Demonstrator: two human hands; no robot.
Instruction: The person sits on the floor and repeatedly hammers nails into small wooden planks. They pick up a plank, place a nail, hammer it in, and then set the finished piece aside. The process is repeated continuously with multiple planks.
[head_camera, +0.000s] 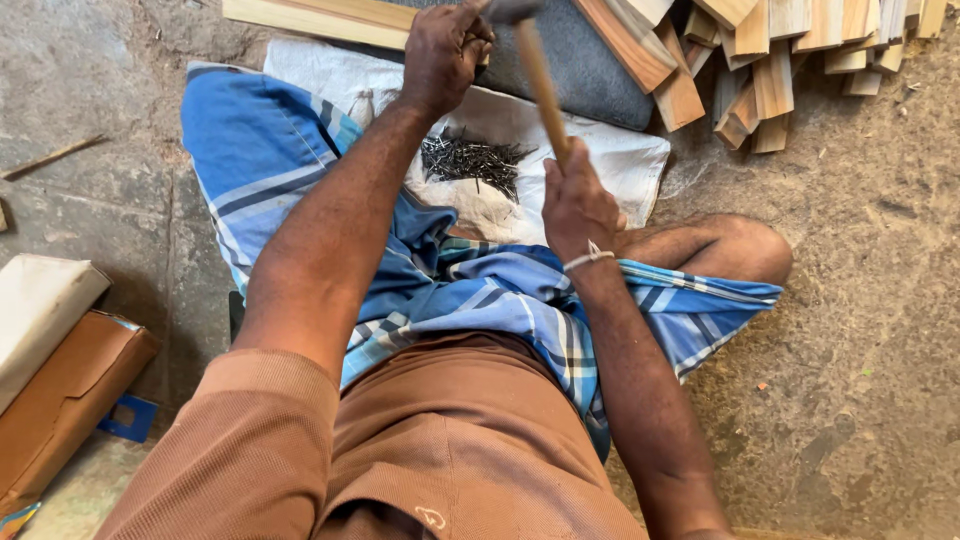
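A heap of short wooden offcuts (790, 60) lies at the top right of the dirt floor (860, 330), a brown cardboard box (60, 400) sits at its left edge, and a thin stick (50, 157) lies further up.

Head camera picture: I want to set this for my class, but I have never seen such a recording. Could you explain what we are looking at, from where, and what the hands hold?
There is one picture, taken by a camera worn on a person's head, looking down at their own arms and lap. The person sits on a dirt floor in a brown shirt and a blue checked cloth. The right hand grips the wooden handle of a hammer, whose head is up at the top edge. The left hand is closed at a wooden strip on a grey pad; what it pinches is too small to tell. Between the arms a pile of dark nails lies on a white sack. Cut wooden pieces are heaped at upper right, and cardboard boxes sit at the left.
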